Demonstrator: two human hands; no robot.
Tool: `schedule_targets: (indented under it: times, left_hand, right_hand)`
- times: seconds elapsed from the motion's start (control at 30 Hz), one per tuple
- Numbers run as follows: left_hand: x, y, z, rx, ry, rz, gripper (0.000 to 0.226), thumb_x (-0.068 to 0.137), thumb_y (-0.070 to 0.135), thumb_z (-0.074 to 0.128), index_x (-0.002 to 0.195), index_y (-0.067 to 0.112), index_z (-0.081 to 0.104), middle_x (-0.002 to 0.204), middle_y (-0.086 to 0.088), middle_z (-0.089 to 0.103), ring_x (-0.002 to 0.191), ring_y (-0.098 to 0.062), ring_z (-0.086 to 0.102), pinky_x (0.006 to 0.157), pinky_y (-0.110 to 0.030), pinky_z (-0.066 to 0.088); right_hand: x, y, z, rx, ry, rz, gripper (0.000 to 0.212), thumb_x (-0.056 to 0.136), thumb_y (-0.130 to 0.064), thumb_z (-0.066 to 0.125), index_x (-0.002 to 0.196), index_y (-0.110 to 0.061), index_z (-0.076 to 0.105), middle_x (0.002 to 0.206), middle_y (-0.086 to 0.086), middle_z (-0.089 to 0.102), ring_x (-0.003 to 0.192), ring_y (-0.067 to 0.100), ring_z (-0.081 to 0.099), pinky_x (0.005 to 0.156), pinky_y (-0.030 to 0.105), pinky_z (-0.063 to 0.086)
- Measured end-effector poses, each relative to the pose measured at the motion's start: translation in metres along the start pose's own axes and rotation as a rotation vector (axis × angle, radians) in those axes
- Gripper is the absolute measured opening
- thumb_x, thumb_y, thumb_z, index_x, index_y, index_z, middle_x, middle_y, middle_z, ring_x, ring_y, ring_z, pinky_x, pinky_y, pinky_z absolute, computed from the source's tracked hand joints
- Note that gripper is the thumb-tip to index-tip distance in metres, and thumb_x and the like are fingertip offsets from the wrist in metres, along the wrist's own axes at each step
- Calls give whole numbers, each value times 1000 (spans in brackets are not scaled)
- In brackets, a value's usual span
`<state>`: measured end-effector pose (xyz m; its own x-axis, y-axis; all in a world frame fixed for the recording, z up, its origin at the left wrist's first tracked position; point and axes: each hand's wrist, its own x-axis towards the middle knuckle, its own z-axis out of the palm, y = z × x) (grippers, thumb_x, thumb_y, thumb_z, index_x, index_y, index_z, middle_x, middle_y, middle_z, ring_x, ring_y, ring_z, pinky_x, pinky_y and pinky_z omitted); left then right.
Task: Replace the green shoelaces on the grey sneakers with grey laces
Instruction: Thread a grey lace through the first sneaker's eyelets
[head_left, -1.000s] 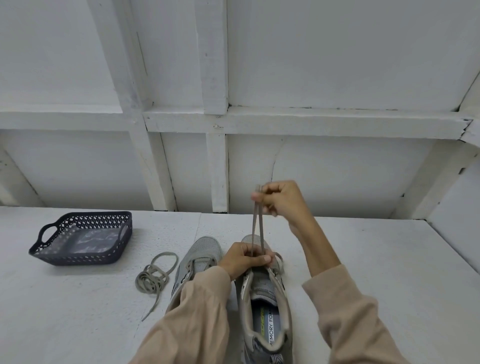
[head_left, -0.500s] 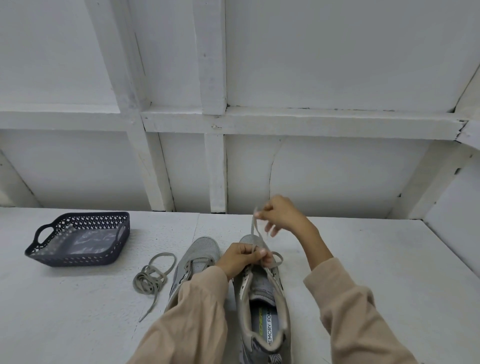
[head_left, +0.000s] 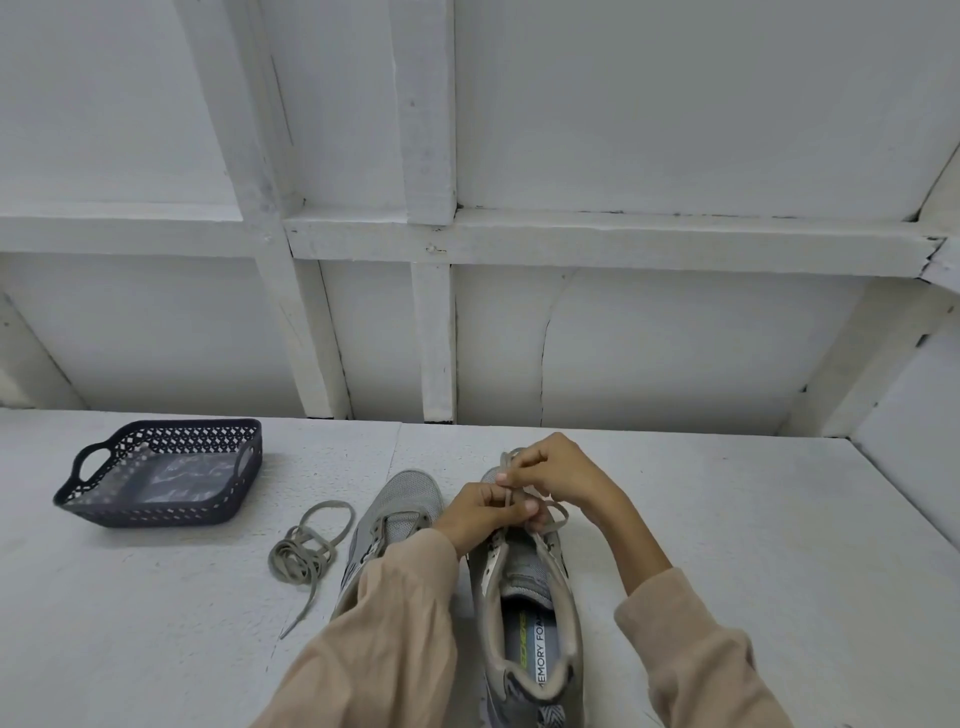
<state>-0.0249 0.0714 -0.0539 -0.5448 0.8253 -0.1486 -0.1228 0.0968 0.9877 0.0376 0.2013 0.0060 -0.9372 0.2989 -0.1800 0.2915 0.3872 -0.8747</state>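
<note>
Two grey sneakers stand side by side on the white table, toes away from me. The right sneaker (head_left: 524, 592) is open at the tongue, and a grey lace (head_left: 551, 515) runs through its front eyelets. My left hand (head_left: 480, 514) pinches this lace just above the eyelets. My right hand (head_left: 558, 470) grips the lace's upper part low over the toe, touching the left hand. My left sleeve covers much of the left sneaker (head_left: 402, 501). A loose greyish lace (head_left: 306, 553) lies coiled on the table to the left of the shoes.
A dark perforated basket (head_left: 161, 512) with handles sits at the far left of the table (head_left: 753, 519). A white panelled wall with beams rises right behind the table's far edge.
My right hand has come down from high above the shoe to the toe, meeting the left hand. The taut lace is now slack and looped. The left hand has stayed at the eyelets.
</note>
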Motion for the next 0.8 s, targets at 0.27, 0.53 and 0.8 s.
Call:
schedule_targets:
  times: [0.27, 0.53, 0.8]
  left_hand:
    - [1, -1, -1, 46, 9, -34, 27, 79, -13, 66, 105, -9, 65, 78, 3, 74, 76, -7, 70, 78, -16, 53]
    - [0, -2, 0, -7, 28, -34, 25, 77, -18, 64, 90, 3, 69, 80, 0, 74, 78, -10, 70, 75, -18, 54]
    - [-1, -2, 3, 4, 93, 69, 35, 67, -20, 72, 87, 8, 71, 80, -1, 73, 79, -16, 70, 77, -25, 56]
  right_hand:
    - [0, -45, -21, 314, 122, -154, 10, 83, -9, 73, 74, -4, 73, 66, 0, 71, 40, 8, 40, 41, 16, 31]
    - [19, -67, -26, 453, 194, -220, 14, 87, -9, 69, 78, 2, 70, 76, 4, 70, 43, 9, 45, 41, 17, 32]
    - [13, -64, -29, 427, 125, -219, 27, 88, -18, 69, 91, 9, 69, 79, -2, 71, 49, 10, 47, 46, 20, 31]
